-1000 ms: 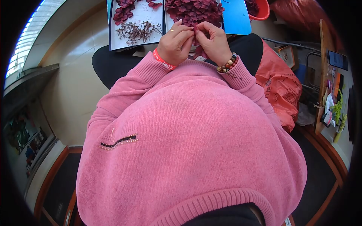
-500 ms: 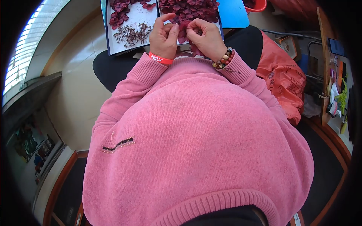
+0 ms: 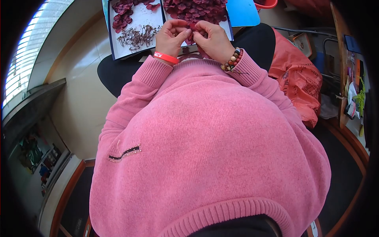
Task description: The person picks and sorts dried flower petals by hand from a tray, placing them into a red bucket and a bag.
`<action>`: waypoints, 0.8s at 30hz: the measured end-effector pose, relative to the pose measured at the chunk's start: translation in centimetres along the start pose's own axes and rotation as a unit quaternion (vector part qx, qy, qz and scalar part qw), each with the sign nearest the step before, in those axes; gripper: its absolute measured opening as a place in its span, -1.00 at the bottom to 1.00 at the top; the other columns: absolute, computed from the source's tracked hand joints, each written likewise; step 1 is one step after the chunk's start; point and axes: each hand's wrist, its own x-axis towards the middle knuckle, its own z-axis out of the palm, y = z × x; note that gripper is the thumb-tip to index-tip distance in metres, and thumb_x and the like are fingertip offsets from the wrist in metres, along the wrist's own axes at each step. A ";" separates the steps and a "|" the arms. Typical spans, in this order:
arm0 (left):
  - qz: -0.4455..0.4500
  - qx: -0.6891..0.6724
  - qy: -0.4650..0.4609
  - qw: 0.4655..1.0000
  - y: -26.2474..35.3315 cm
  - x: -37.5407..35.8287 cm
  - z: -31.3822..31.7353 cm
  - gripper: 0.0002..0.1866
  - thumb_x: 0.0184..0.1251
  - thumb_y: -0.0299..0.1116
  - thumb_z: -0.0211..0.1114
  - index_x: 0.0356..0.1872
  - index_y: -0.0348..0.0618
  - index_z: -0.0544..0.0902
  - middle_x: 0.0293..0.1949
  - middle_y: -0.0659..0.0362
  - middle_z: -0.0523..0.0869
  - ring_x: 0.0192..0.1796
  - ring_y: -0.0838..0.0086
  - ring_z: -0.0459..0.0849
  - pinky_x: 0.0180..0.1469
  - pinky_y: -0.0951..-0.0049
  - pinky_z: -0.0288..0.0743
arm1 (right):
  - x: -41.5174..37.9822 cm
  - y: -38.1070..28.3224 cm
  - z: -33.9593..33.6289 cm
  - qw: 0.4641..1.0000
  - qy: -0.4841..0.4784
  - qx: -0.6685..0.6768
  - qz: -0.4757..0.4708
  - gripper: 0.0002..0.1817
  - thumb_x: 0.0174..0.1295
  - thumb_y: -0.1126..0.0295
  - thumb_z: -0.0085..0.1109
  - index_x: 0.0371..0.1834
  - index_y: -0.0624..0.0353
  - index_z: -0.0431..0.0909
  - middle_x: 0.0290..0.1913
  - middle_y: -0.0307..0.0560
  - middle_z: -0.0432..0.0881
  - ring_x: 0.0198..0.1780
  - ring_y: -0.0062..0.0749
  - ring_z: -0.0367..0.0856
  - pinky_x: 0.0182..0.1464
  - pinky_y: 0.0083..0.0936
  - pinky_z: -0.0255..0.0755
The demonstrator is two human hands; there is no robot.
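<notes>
Between my two hands is a dark red artificial flower [image 3: 191, 27], pinched by the fingers of my right hand [image 3: 215, 38]. My left hand [image 3: 169, 37] is closed too, thumb and forefinger meeting at the flower's left edge. What exactly sits between the left fingertips is too small to make out. Just beyond the hands lies a thick pile of dark red petals [image 3: 199, 10] in the right part of a shallow white tray [image 3: 152, 46]. Thin brown stem pieces [image 3: 136, 37] lie tangled in its left part, with several loose petal clusters [image 3: 121, 20] behind them.
The tray rests across my lap. A blue board [image 3: 242, 14] adjoins it on the right, with a red basin [image 3: 267, 4] farther off. A large red plastic bag [image 3: 294, 75] stands beside my right leg. Shelves with small items [image 3: 355, 91] line the right side.
My left hand's fingers have come together and moved right, up to the flower at my right hand. Before, the left forefinger was raised and apart from it.
</notes>
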 end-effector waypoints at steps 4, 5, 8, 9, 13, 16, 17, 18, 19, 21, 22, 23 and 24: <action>-0.031 0.087 -0.014 0.996 -0.4 0.0 -0.4 -0.86 0.17 -0.53 0.26 -0.25 -0.31 0.57 -0.39 0.23 0.64 -0.33 0.63 0.58 -0.22 0.65 0.46 | 0.3 1.5 0.2 0.997 0.004 -0.056 -0.048 -0.88 0.14 0.47 -0.01 -0.35 0.31 0.46 -0.53 0.00 0.60 -0.61 -0.42 0.57 -0.56 -0.49 0.41; -0.028 0.117 -0.008 0.993 -0.2 -0.1 -0.3 -0.88 0.17 -0.51 0.26 -0.28 -0.30 0.59 -0.40 0.24 0.64 -0.34 0.65 0.57 -0.23 0.66 0.46 | 0.4 1.9 0.3 0.996 0.004 -0.064 -0.058 -0.88 0.14 0.47 -0.02 -0.35 0.31 0.45 -0.53 0.01 0.59 -0.62 -0.40 0.57 -0.56 -0.48 0.41; -0.014 0.177 0.000 0.984 -0.1 -0.2 0.0 -0.88 0.16 -0.47 0.27 -0.31 -0.27 0.60 -0.43 0.27 0.63 -0.37 0.69 0.54 -0.27 0.69 0.44 | 0.6 2.2 0.5 0.991 0.013 -0.114 -0.066 -0.87 0.15 0.47 -0.05 -0.34 0.31 0.45 -0.54 0.00 0.58 -0.57 -0.39 0.58 -0.52 -0.44 0.42; -0.009 0.192 0.001 0.981 -0.2 -0.2 0.0 -0.88 0.15 -0.46 0.28 -0.31 -0.26 0.60 -0.44 0.28 0.63 -0.37 0.70 0.53 -0.29 0.70 0.43 | 0.5 1.9 0.4 0.996 0.001 -0.089 -0.026 -0.87 0.16 0.47 -0.05 -0.34 0.32 0.45 -0.53 -0.01 0.58 -0.54 -0.40 0.59 -0.50 -0.45 0.41; 0.018 0.212 -0.004 0.977 0.0 -0.3 0.5 -0.88 0.12 -0.45 0.27 -0.34 -0.25 0.58 -0.48 0.29 0.61 -0.42 0.71 0.51 -0.35 0.68 0.41 | 0.4 1.5 0.1 0.997 -0.029 -0.006 0.071 -0.85 0.15 0.45 -0.04 -0.36 0.35 0.46 -0.49 -0.06 0.59 -0.41 -0.49 0.59 -0.43 -0.53 0.40; 0.067 0.286 -0.012 0.956 0.1 -0.5 0.7 -0.90 0.12 -0.46 0.25 -0.37 -0.26 0.56 -0.51 0.26 0.60 -0.46 0.68 0.51 -0.38 0.64 0.41 | 1.1 3.2 0.0 0.985 -0.041 0.113 0.124 -0.85 0.14 0.45 0.00 -0.39 0.34 0.50 -0.46 -0.12 0.59 -0.40 -0.57 0.54 -0.40 -0.62 0.39; 0.091 0.321 -0.014 0.943 -0.1 -0.4 0.6 -0.90 0.12 -0.46 0.25 -0.37 -0.26 0.55 -0.53 0.25 0.59 -0.47 0.66 0.52 -0.39 0.63 0.41 | 1.2 3.3 0.1 0.975 -0.043 0.164 0.146 -0.85 0.14 0.45 0.01 -0.41 0.34 0.51 -0.46 -0.15 0.59 -0.41 -0.60 0.52 -0.40 -0.65 0.39; 0.113 0.355 -0.016 0.928 -0.2 -0.4 0.6 -0.90 0.12 -0.46 0.24 -0.38 -0.26 0.54 -0.54 0.24 0.59 -0.49 0.64 0.52 -0.39 0.62 0.42 | 1.3 3.3 0.1 0.958 -0.040 0.229 0.169 -0.85 0.15 0.44 0.03 -0.42 0.33 0.52 -0.46 -0.16 0.58 -0.43 -0.61 0.50 -0.40 -0.66 0.38; 0.128 0.371 -0.021 0.919 -0.3 -0.3 0.6 -0.90 0.12 -0.46 0.24 -0.37 -0.26 0.53 -0.54 0.22 0.59 -0.49 0.62 0.53 -0.39 0.61 0.42 | 1.3 3.2 0.0 0.936 -0.037 0.293 0.190 -0.85 0.16 0.44 0.04 -0.43 0.32 0.53 -0.46 -0.18 0.58 -0.44 -0.61 0.48 -0.41 -0.66 0.38; 0.157 0.403 -0.031 0.901 -0.2 -0.3 0.7 -0.89 0.12 -0.46 0.23 -0.36 -0.26 0.52 -0.54 0.18 0.59 -0.51 0.57 0.54 -0.40 0.59 0.43 | 1.1 2.2 0.0 0.903 -0.026 0.368 0.222 -0.85 0.18 0.44 0.05 -0.44 0.30 0.54 -0.45 -0.19 0.57 -0.47 -0.62 0.45 -0.41 -0.67 0.37; 0.151 0.407 -0.032 0.900 -0.1 -0.3 0.8 -0.89 0.12 -0.47 0.23 -0.36 -0.26 0.52 -0.53 0.17 0.59 -0.50 0.56 0.55 -0.39 0.58 0.43 | 0.9 1.5 0.1 0.895 -0.019 0.380 0.233 -0.85 0.20 0.44 0.05 -0.43 0.29 0.54 -0.45 -0.19 0.56 -0.47 -0.62 0.45 -0.42 -0.66 0.36; 0.145 0.411 -0.033 0.900 0.1 -0.4 0.9 -0.89 0.11 -0.47 0.23 -0.36 -0.26 0.52 -0.52 0.16 0.60 -0.49 0.55 0.56 -0.39 0.58 0.44 | 0.8 1.1 0.2 0.887 -0.012 0.391 0.244 -0.85 0.21 0.44 0.05 -0.42 0.28 0.53 -0.44 -0.19 0.56 -0.48 -0.62 0.44 -0.43 -0.66 0.36; 0.138 0.415 -0.033 0.899 0.1 -0.5 1.0 -0.88 0.11 -0.47 0.24 -0.35 -0.26 0.52 -0.52 0.15 0.60 -0.49 0.53 0.57 -0.38 0.57 0.44 | 0.8 1.5 0.0 0.889 -0.024 0.383 0.251 -0.87 0.21 0.44 0.05 -0.41 0.28 0.52 -0.43 -0.18 0.56 -0.46 -0.60 0.46 -0.41 -0.66 0.37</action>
